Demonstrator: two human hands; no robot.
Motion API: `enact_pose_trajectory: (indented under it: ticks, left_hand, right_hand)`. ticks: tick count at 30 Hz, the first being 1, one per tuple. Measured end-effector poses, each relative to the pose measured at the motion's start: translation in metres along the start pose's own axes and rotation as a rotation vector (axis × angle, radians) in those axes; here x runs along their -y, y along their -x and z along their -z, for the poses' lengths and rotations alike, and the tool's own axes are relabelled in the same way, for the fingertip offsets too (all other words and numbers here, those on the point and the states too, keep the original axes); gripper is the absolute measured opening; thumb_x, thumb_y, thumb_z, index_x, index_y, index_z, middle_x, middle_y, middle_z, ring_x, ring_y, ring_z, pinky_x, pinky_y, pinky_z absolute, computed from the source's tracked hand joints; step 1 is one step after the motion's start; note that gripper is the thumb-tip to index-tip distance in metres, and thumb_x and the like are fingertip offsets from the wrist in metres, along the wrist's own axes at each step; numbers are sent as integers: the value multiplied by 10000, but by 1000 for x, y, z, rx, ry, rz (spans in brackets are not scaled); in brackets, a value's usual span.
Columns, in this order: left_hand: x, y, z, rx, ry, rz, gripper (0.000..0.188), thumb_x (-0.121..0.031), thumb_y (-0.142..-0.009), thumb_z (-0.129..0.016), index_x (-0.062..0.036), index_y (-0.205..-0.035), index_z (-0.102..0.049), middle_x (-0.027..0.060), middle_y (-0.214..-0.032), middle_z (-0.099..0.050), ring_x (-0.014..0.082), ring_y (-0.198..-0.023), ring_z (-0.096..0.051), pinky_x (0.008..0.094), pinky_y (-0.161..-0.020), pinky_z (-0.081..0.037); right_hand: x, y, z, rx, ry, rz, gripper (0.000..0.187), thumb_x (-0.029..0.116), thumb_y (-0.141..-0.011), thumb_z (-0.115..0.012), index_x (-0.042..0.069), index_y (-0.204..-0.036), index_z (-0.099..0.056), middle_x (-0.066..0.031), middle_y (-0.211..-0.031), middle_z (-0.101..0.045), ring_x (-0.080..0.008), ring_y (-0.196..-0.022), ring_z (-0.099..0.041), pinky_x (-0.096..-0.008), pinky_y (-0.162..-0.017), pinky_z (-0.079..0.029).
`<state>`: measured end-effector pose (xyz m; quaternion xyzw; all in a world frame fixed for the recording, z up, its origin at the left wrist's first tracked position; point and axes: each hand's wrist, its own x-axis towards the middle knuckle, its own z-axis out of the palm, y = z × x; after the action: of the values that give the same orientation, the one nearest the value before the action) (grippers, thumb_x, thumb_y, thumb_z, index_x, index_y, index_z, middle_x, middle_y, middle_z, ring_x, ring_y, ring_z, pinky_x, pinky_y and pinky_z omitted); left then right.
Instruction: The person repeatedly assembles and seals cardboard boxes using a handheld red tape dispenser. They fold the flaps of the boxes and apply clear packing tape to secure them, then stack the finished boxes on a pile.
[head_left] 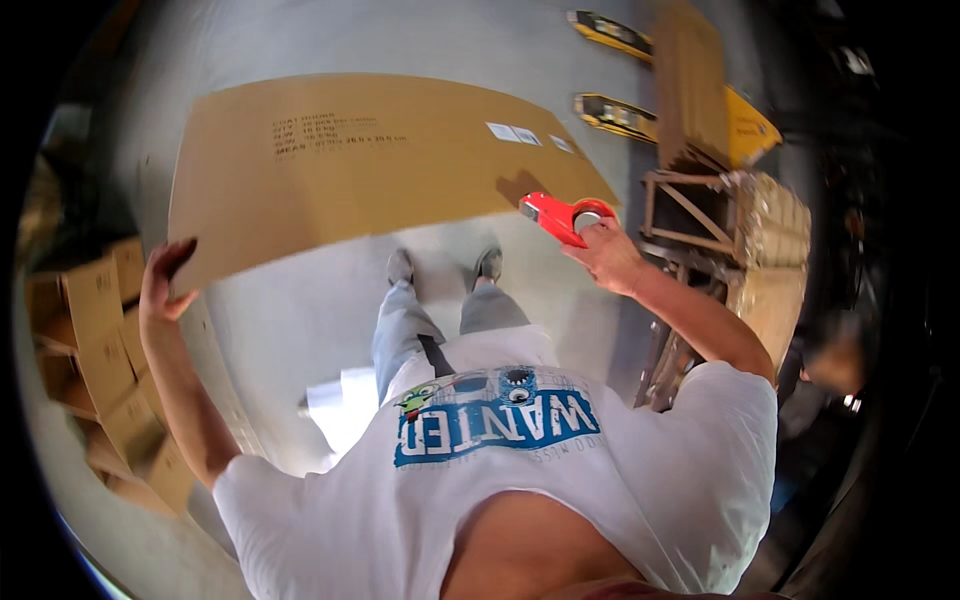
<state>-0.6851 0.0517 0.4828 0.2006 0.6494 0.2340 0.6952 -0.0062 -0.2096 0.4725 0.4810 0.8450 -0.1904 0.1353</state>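
Observation:
In front of my legs spans a wide brown cardboard carton (380, 185), folded flat, with dark print and small white labels on its upper face. My left hand (168, 280) grips its near left corner, fingers over the edge and thumb below them. A red tape dispenser (548, 212) is in my right hand (608, 255), whose fingers wrap round it at the tape roll. The dispenser's front end points left, over the carton's near right part, and a shadow falls on the board beside it.
Open cardboard boxes (105, 350) stand stacked at the left. Yellow-and-black forks (615, 115) lie at the far right, beside tall brown boards (690, 85). Nearer are a wooden frame (695, 215) and a wrapped stack (775, 250). White sheets (342, 408) lie by my legs; a blurred person (835, 360) is at right.

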Motion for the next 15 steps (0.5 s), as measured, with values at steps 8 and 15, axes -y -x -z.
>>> enact_pose_trajectory:
  ticks: [8,15]
  left_hand:
    - [96,-134,44,48,-45,270,189,-202,-931,-585,-28,-937,-660,47,-766,-669,132,-543,-626,235,-393,-492]
    - [119,-108,69,-72,163,198,251,-163,-948,-551,32,-1082,-632,106,-949,-693,188,-728,-693,245,-502,-577]
  right_hand:
    - [-55,-252,-134,-227,190,-374,920,449,-646,-826,52,-1384,-446,-183,-1125,-448,-339,-1069,-474,-531,-992,-324]
    - [-91,-290,-177,-104,251,-18,685,382,-711,-794,98,-1284,-549,-120,-1066,-525,-265,-1038,-521,-495,-987,-345]
